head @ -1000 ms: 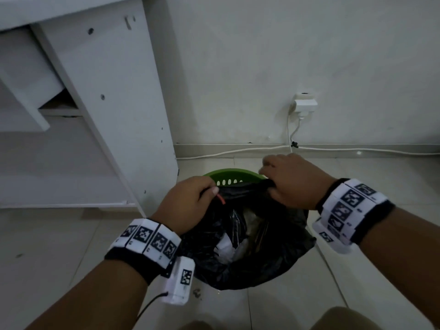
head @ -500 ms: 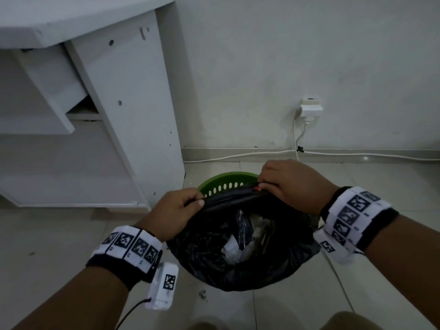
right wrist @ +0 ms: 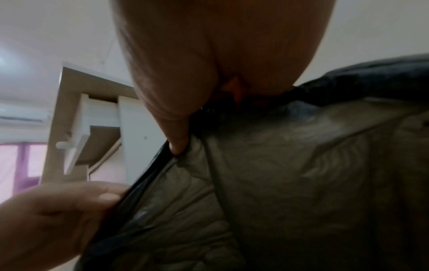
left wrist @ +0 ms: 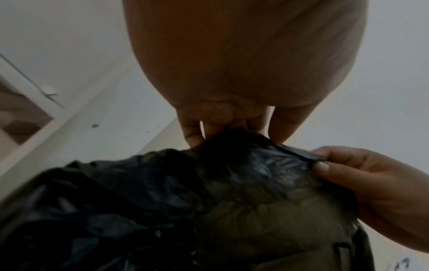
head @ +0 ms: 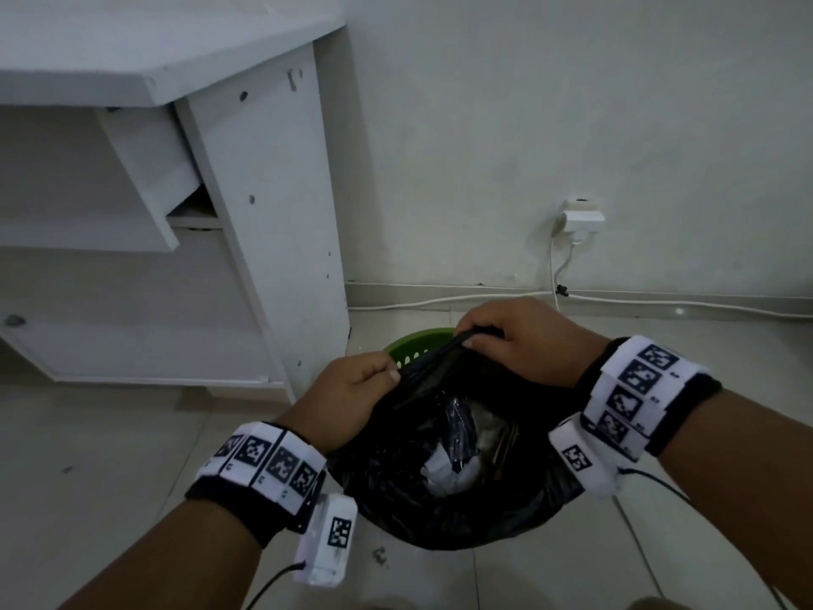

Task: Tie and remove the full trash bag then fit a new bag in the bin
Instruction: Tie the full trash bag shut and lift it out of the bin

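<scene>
Both hands, left hand [head: 347, 391] and right hand [head: 514, 341], pinched the crinkled black plastic trash bag's [head: 440, 490] rim at frame centre; thin film risked tearing or slipping, spilling rubbish over the green perforated bin [head: 415, 343].

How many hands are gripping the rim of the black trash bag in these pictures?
2. The left hand pinches the near-left part of the black trash bag rim; the right hand grips its far-right part, above the green bin.

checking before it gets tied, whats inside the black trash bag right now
Through the open mouth of the black trash bag, white crumpled paper and a clear plastic wrapper show. Anything deeper is hidden by the bag's folds; both hands grip its rim.
</scene>
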{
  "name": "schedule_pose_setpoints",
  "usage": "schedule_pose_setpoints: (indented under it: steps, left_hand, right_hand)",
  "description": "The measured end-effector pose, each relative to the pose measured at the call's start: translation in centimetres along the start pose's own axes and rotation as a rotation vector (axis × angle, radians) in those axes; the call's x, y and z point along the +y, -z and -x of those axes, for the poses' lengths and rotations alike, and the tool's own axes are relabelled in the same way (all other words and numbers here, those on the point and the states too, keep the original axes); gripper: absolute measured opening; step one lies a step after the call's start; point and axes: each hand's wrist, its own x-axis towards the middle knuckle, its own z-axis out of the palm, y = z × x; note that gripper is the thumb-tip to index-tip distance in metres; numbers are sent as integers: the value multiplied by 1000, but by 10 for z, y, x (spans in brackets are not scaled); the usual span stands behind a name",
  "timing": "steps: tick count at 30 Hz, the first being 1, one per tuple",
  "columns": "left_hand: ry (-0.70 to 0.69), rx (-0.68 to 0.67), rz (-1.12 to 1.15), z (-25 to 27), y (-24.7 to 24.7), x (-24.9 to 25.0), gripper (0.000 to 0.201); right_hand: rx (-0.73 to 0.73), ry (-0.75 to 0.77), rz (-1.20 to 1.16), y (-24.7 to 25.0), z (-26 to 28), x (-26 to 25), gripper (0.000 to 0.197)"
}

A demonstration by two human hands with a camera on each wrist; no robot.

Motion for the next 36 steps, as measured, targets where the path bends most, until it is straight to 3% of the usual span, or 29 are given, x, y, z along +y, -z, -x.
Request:
schedule_pose_setpoints:
  steps: [2,4,7,8,11,13,15,17,20,21,24,27,30,33,34,36]
  left_hand:
    - [55,-21,4,1,2,-8,28]
    - [15,7,-121,1,0,-7,28]
    - [-91,116,-141,-2,-7,7,19]
    - [-113,158,-140,-3,-9,12,15]
    - [-142,241,-158,-3,-10,19,10]
    - [-98,212,-98,2,-10,20,15]
    - [31,94,69,7,-10,20,28]
    - [168,-11,263,11,-9,14,23]
    - [300,-169,345,18,-15,7,35]
    - [311,-168,331,19,-19,9,30]
    - [316,34,335,16,-24,16,19]
    - [343,250,391,6,-23,25,25]
    - [397,350,525,1,-20,36,21]
    - [390,398,677,-3,-22,40,21]
    - [374,433,704,-2,-23,40,19]
    - [338,485,782,-2,-24,38,18]
  right_hand:
    - [5,-34,171,2,-1,8,19]
    - [31,-38,392,-3,-2,7,29]
    - [-16,12,399,-12,-3,-8,66]
    - [-39,40,358,-14,-5,-15,70]
    - [-45,90,212,-12,-12,-27,36]
    - [-15,57,147,-7,-16,-27,21]
    - [132,-10,164,-3,-18,-21,20]
    - [318,-106,276,-2,-20,-13,22]
    - [536,-255,372,-11,-23,-6,20]
    - [592,-289,379,-15,-22,-9,21]
    - [691,-275,156,-36,-13,-29,29]
    - [572,-222,-278,-69,8,-54,24]
    - [369,-202,-348,-98,32,-71,33]
    - [289,-259,-379,-113,44,-75,66]
    - [304,-270,-364,-116,46,-73,68]
    - [352,-277,-328,-121,50,-66,50]
